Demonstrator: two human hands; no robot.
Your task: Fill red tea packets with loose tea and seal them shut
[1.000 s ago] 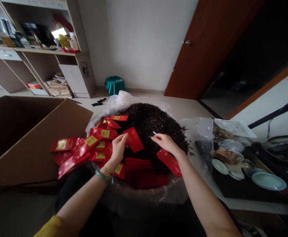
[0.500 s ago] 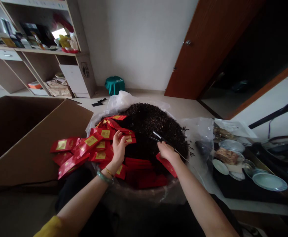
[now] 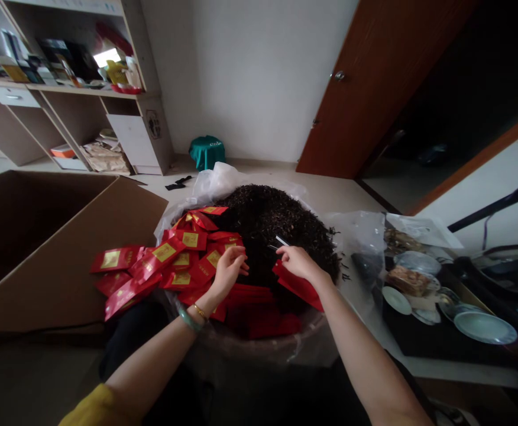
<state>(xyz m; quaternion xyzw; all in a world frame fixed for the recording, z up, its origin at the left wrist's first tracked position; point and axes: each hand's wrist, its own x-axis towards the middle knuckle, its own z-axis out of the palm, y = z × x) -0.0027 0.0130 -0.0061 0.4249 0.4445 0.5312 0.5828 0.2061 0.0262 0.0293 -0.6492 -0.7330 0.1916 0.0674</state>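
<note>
My right hand [image 3: 302,264] is closed on a red packet [image 3: 295,285] hanging below its fingers. The same hand holds a slim tool [image 3: 282,241], perhaps tweezers, with pale thin tips showing past the fingers. My left hand [image 3: 229,273], fingers loosely bent and apart, hovers left of it with nothing visible in it. Dark loose tea leaves [image 3: 281,216] fill a wide container lined with clear plastic [image 3: 217,177]. Filled red packets with gold labels [image 3: 165,253] are heaped on its left side. Flatter red packets [image 3: 268,325] lie in shadow at the near side.
An open cardboard box [image 3: 121,236] stands at the left. To the right, a dark tray [image 3: 418,346] carries dishes and a bagged brown item [image 3: 407,278]. Behind are a teal-covered bin [image 3: 207,152], a shelf unit [image 3: 152,118] and a brown door [image 3: 334,118].
My left hand has moved right and down, away from the packet heap toward my right hand. The right hand has raised the red packet slightly, and more of it shows.
</note>
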